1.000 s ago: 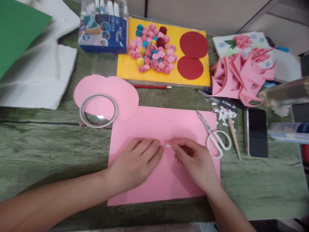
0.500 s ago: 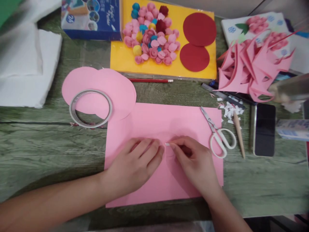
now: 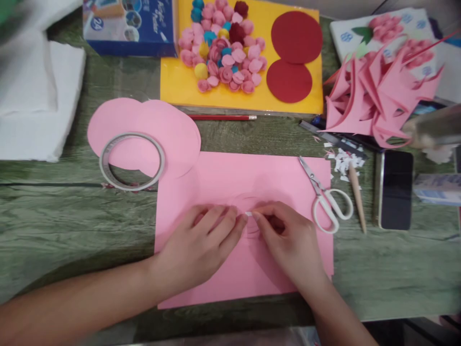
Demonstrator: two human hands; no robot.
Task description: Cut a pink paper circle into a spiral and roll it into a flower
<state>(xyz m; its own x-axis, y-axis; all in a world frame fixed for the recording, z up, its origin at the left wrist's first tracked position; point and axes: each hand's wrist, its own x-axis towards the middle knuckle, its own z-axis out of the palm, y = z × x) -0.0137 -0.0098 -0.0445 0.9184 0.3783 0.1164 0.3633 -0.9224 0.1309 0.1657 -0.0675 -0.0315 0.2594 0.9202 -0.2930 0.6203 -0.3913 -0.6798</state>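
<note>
A large pink sheet (image 3: 230, 178) lies on the green table in front of me. My left hand (image 3: 201, 245) rests on it with curled fingers pressing down on a small pink paper piece. My right hand (image 3: 284, 240) pinches a tiny white strip (image 3: 248, 214) at its fingertips, right against my left fingertips. A faint curved pink cut-out (image 3: 252, 226) lies between the two hands, hard to tell apart from the sheet.
White-handled scissors (image 3: 326, 197) and a wooden stick (image 3: 357, 197) lie right of the sheet, then a phone (image 3: 396, 190). A tape ring (image 3: 132, 161) sits on pink circles (image 3: 169, 129). A yellow board (image 3: 180, 84) holds paper roses (image 3: 225, 48) and red discs (image 3: 296, 37). Pink scraps (image 3: 374, 98) pile at right.
The view has shifted slightly, so the table items sit higher in frame. My fingertips have drawn closer together around the white strip; both hands stay in about the same place.
</note>
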